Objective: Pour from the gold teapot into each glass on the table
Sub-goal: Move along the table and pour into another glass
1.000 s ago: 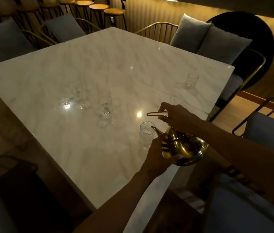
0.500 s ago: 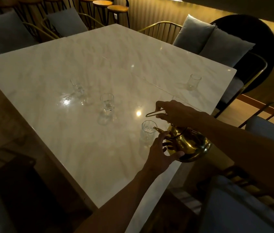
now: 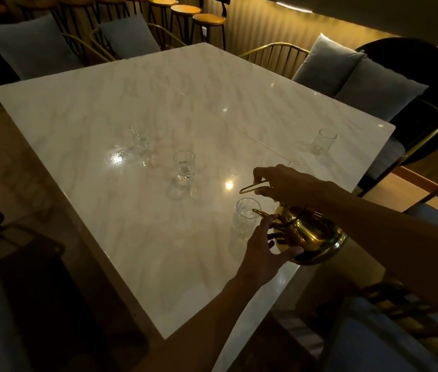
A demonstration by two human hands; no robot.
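Closest to us, our left hand reaches up to the gold teapot. Its fingers are spread a little, and the fingertips touch the pot by the bottom of the spout, but they do not close around it. The teapot hangs in the air over the near right edge of the marble table, just to the right of this hand. It is tipped to the left, so its spout points at the nearest glass and sits right at the rim.

Just above the pot, our right hand is closed tight on the thin gold handle. The pot hangs below that hand.

The light is dim, so we cannot tell if anything runs out of the spout.

Farther out, near the middle of the table, stands a second glass. Behind it and to the left is a third glass. A fourth glass stands well apart by the far right edge. Past the table are grey cushions on chairs and a row of stools.
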